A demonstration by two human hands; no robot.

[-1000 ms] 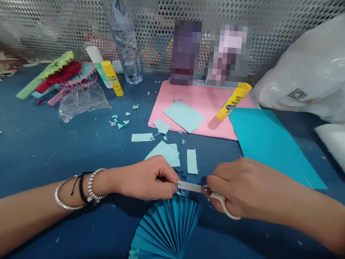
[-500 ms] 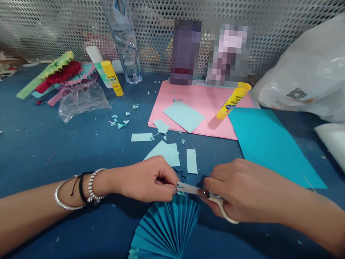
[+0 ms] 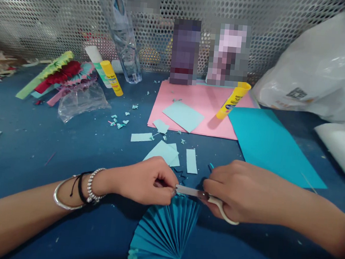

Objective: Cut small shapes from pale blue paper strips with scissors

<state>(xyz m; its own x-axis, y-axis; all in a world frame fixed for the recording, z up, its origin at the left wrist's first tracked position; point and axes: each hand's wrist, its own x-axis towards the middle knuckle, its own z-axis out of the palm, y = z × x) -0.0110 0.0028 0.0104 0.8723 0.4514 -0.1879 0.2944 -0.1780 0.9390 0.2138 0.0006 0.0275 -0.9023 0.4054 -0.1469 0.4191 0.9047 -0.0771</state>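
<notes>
The left hand [image 3: 151,182] pinched something hidden, seemingly steadying it beside the scissors [image 3: 189,191] the right hand [image 3: 236,189] gripped.

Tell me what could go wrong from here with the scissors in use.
The scissors in the right hand point straight at the left hand's fingertips, so a slip might nick a finger.

The paper fan shows just below the blades in this view; a stray snip could perhaps damage its edge.

Small loose paper scraps lie about, and a sleeve or draught might scatter them.
</notes>
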